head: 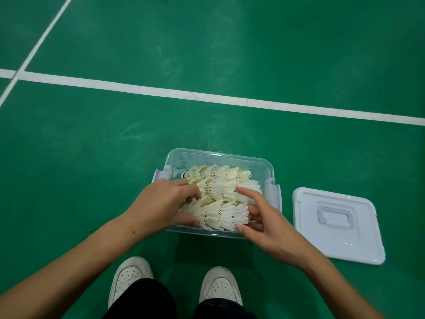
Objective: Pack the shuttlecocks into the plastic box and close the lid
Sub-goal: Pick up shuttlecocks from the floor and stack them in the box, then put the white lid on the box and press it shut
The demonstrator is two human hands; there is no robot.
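the green court floor spreads out beyond both hands, crossed by a white line well past their fingertips. the clear plastic box stands on the floor right under the hands, its top uncovered, with a pale clip on each side wall. the white lid lies flat on the floor just out past the right hand, handle side up, apart from the box. two white shoes stand on the floor beneath the wrists, close to the box's near wall.

the left hand reaches into the box from its own side, fingers curled around the end of a row of shuttlecocks. the right hand comes in from the other side, thumb raised and fingers bent against the feather skirt at the far end of the near row, gripping it. the shuttlecocks lie on their sides in stacked rows inside the box, between the two hands, one dark-banded cork showing just beyond the left hand's knuckles.
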